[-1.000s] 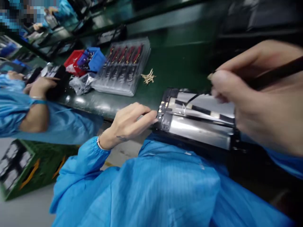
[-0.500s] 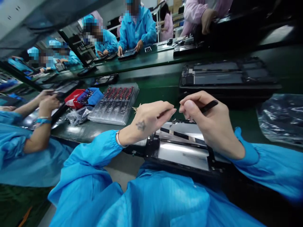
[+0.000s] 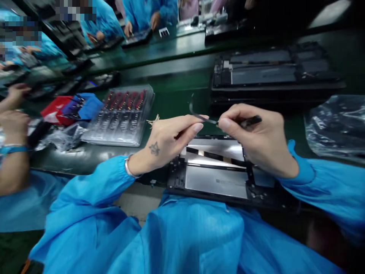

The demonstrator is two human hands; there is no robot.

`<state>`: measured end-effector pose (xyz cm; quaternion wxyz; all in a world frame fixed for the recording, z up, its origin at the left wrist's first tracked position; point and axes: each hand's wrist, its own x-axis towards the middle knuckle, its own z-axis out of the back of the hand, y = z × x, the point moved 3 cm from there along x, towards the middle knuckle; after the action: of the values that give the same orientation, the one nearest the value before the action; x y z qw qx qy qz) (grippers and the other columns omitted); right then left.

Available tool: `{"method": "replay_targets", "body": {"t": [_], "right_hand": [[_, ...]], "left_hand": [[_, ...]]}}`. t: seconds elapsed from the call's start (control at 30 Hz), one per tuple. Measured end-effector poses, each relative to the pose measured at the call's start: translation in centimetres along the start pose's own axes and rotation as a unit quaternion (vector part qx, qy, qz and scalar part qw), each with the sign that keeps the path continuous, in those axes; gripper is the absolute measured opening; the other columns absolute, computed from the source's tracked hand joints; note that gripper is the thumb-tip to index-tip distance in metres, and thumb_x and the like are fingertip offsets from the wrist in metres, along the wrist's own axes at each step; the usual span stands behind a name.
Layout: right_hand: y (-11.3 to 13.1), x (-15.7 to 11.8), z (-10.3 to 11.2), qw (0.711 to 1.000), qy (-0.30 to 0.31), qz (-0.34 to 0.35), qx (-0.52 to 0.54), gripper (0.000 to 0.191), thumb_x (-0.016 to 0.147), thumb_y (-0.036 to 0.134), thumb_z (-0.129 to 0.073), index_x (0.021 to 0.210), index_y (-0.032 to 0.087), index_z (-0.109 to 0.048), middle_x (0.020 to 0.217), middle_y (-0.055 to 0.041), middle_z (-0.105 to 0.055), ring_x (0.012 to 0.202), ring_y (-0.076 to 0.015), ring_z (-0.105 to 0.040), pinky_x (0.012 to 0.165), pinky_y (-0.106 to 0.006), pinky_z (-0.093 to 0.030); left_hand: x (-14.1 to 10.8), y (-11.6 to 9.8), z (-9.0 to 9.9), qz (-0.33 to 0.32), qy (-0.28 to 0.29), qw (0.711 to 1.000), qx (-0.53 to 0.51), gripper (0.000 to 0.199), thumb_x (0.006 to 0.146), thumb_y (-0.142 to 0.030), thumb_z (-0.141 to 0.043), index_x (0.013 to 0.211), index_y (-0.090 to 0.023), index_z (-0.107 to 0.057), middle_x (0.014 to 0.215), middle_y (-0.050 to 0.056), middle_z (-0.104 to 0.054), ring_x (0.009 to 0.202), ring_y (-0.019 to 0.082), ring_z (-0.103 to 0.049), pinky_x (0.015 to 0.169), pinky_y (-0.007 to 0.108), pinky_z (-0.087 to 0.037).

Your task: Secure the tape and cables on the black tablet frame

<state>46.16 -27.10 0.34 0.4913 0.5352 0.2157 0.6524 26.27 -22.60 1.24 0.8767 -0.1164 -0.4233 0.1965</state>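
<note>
My left hand (image 3: 172,137), thumb and forefinger brought together, is at a thin, curled dark strip (image 3: 195,112). The strip runs from above my left fingertips across to those of my right hand (image 3: 253,135). A slim black tool (image 3: 252,121) lies in my right hand, its back end showing behind the thumb; its tip is hard to make out. Below both hands lies an opened tablet-like device (image 3: 216,184) with silvery panels in a black frame. A dark band (image 3: 213,156) crosses its upper panel at a slant.
To the left are a clear tray (image 3: 118,118) of small red and metallic parts, a red bin (image 3: 57,110), a blue bin (image 3: 91,105) and crumpled plastic (image 3: 67,137). Stacked devices (image 3: 273,76) stand behind my right hand, beside a plastic bag (image 3: 336,125). A co-worker's arm (image 3: 14,140) is far left.
My view has tipped downward and shifted right. My left fingertips are now at the curled strip, which stands out between my hands. The black tool is still in my right hand.
</note>
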Motion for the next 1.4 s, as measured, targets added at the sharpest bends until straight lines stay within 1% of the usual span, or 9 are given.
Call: {"method": "replay_targets", "body": {"t": [0.1, 0.2, 0.33, 0.43, 0.6, 0.83, 0.97, 1.17, 1.4], "right_hand": [[-0.5, -0.2, 2.1, 0.996, 0.03, 0.013, -0.087, 0.018, 0.096, 0.031, -0.068, 0.08, 0.024, -0.066, 0.078, -0.0008, -0.065, 0.074, -0.0182, -0.057, 0.07, -0.036, -0.042], [-1.9, -0.6, 3.9, 0.981, 0.117, -0.007, -0.153, 0.016, 0.096, 0.034, -0.068, 0.082, 0.025, -0.068, 0.083, -0.0019, -0.067, 0.077, -0.0201, -0.059, 0.07, -0.037, -0.042], [-4.2, -1.7, 5.1, 0.958, 0.223, -0.066, -0.167, 0.023, 0.096, 0.047, -0.067, 0.084, 0.027, -0.071, 0.083, -0.003, -0.069, 0.075, -0.0221, -0.06, 0.065, -0.036, -0.042], [-5.1, -2.1, 5.6, 0.944, 0.254, -0.096, -0.186, 0.023, 0.097, 0.047, -0.064, 0.087, 0.027, -0.072, 0.085, -0.0035, -0.069, 0.074, -0.0209, -0.06, 0.063, -0.035, -0.041], [-5.5, -2.1, 6.1, 0.918, 0.269, -0.158, -0.245, 0.019, 0.097, 0.038, -0.063, 0.087, 0.024, -0.073, 0.087, -0.0058, -0.068, 0.071, -0.0184, -0.059, 0.062, -0.034, -0.04], [-5.4, -1.7, 6.0, 0.909, 0.273, -0.16, -0.27, 0.024, 0.093, 0.039, -0.06, 0.084, 0.023, -0.075, 0.082, -0.0069, -0.068, 0.064, -0.0179, -0.058, 0.06, -0.033, -0.039], [-5.8, -1.5, 5.8, 0.91, 0.272, -0.155, -0.273, 0.027, 0.091, 0.043, -0.059, 0.083, 0.022, -0.075, 0.08, -0.0065, -0.068, 0.063, -0.0187, -0.058, 0.058, -0.033, -0.039], [-6.2, -1.4, 5.8, 0.919, 0.259, -0.147, -0.259, 0.044, 0.091, 0.065, -0.059, 0.079, 0.026, -0.074, 0.073, -0.0053, -0.066, 0.055, -0.0193, -0.055, 0.053, -0.034, -0.037], [-6.3, -1.4, 5.7, 0.919, 0.257, -0.144, -0.264, 0.038, 0.09, 0.06, -0.06, 0.078, 0.026, -0.073, 0.073, -0.0049, -0.065, 0.055, -0.0199, -0.055, 0.055, -0.035, -0.036]], "left_hand": [[-0.6, 0.9, 0.0, -0.04, 0.063, 0.995, 0.063, 0.026, 0.109, -0.032, -0.055, 0.109, -0.015, -0.075, 0.096, 0.003, -0.081, 0.08, 0.012, -0.075, 0.069, 0.021, -0.053], [-1.0, 2.4, -0.3, -0.036, 0.105, 0.99, 0.089, 0.029, 0.11, -0.033, -0.05, 0.105, -0.017, -0.074, 0.089, 0.001, -0.079, 0.074, 0.013, -0.074, 0.065, 0.022, -0.05], [-1.2, 3.8, -1.2, -0.027, 0.145, 0.983, 0.107, 0.029, 0.111, -0.031, -0.046, 0.103, -0.019, -0.071, 0.088, 0.001, -0.077, 0.076, 0.014, -0.074, 0.064, 0.024, -0.048], [-1.3, 4.2, -1.7, -0.027, 0.163, 0.981, 0.098, 0.028, 0.11, -0.029, -0.046, 0.101, -0.019, -0.069, 0.086, 0.001, -0.075, 0.074, 0.014, -0.071, 0.063, 0.025, -0.046], [-1.1, 4.1, -2.6, -0.069, 0.179, 0.979, 0.072, 0.024, 0.109, -0.027, -0.049, 0.098, -0.017, -0.068, 0.083, 0.003, -0.071, 0.074, 0.015, -0.066, 0.065, 0.028, -0.047], [-1.5, 4.4, -4.3, -0.092, 0.263, 0.96, -0.015, 0.018, 0.11, -0.029, -0.048, 0.115, -0.017, -0.06, 0.132, 0.013, -0.066, 0.118, 0.023, -0.064, 0.096, 0.036, -0.057], [-1.9, 4.5, -4.9, -0.105, 0.29, 0.951, -0.033, 0.018, 0.11, -0.029, -0.047, 0.119, -0.017, -0.056, 0.145, 0.016, -0.059, 0.129, 0.024, -0.06, 0.103, 0.039, -0.057], [-1.5, 3.9, -5.3, -0.12, 0.315, 0.941, 0.012, 0.018, 0.111, -0.028, -0.044, 0.113, -0.014, -0.056, 0.148, 0.017, -0.059, 0.128, 0.026, -0.063, 0.1, 0.038, -0.059], [-1.4, 3.7, -5.8, -0.156, 0.306, 0.939, 0.03, 0.023, 0.111, -0.025, -0.04, 0.108, -0.012, -0.058, 0.148, 0.019, -0.059, 0.128, 0.029, -0.064, 0.099, 0.041, -0.06]]}}
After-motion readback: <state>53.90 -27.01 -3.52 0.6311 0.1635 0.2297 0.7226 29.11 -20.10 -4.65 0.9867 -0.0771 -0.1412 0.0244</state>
